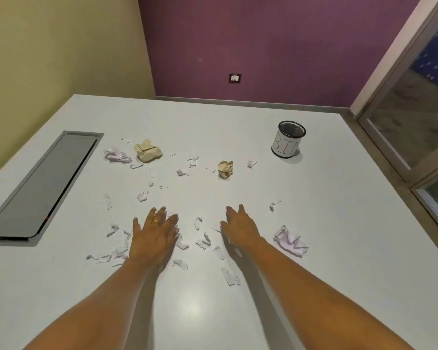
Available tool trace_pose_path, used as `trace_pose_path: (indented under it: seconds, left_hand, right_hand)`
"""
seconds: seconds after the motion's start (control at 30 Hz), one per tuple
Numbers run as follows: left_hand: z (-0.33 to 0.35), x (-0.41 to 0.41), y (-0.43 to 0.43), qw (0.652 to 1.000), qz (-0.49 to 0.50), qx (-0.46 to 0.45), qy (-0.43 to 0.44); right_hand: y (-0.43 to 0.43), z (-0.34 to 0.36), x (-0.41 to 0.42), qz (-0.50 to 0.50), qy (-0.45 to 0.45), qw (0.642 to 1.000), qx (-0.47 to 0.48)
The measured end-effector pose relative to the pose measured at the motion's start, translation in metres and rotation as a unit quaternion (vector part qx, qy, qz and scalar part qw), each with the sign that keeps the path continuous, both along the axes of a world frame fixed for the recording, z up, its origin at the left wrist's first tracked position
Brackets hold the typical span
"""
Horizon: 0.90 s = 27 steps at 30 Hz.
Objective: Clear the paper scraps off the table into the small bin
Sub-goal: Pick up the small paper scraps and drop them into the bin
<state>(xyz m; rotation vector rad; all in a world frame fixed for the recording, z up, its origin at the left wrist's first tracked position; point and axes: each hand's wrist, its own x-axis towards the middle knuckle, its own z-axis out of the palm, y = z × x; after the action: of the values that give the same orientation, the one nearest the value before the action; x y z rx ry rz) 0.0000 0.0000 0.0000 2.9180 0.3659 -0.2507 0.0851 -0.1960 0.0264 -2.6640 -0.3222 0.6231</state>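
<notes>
Left hand [155,233] and right hand [239,227] lying flat, fingers spread wide, holding nothing, on white bench [326,248] among torn paper scraps [204,242]. Crumpled paper balls lying farther out. Mesh bin [288,139] standing upright at far right, well apart from hands.

Head view, facing forward-down, table [238,311] close below
</notes>
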Motion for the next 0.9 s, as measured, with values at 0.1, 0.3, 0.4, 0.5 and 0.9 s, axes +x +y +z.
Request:
trace_pose_path:
  seconds: [0.1,0.3,0.4,0.5,0.9]
  left_hand:
    - [-0.004,0.004,0.003,1.000,0.006,0.011,-0.001]
    - [-0.012,0.015,0.004,1.000,0.027,-0.003,-0.011]
    - [-0.012,0.023,0.002,1.000,0.027,-0.010,-0.013]
    - [-0.011,0.032,0.001,0.999,0.028,-0.012,-0.015]
    - [-0.010,0.078,-0.023,0.998,0.045,-0.037,-0.009]
  right_hand:
    - [0.015,-0.006,0.001,0.014,0.031,0.999,-0.003]
    - [0.043,-0.012,-0.001,0.110,-0.017,0.994,0.012]
    - [0.050,-0.014,-0.001,0.162,-0.053,0.985,-0.006]
    - [0.052,-0.014,0.002,0.198,-0.115,0.973,-0.014]
    - [0.040,-0.021,0.033,0.172,-0.120,0.978,-0.003]
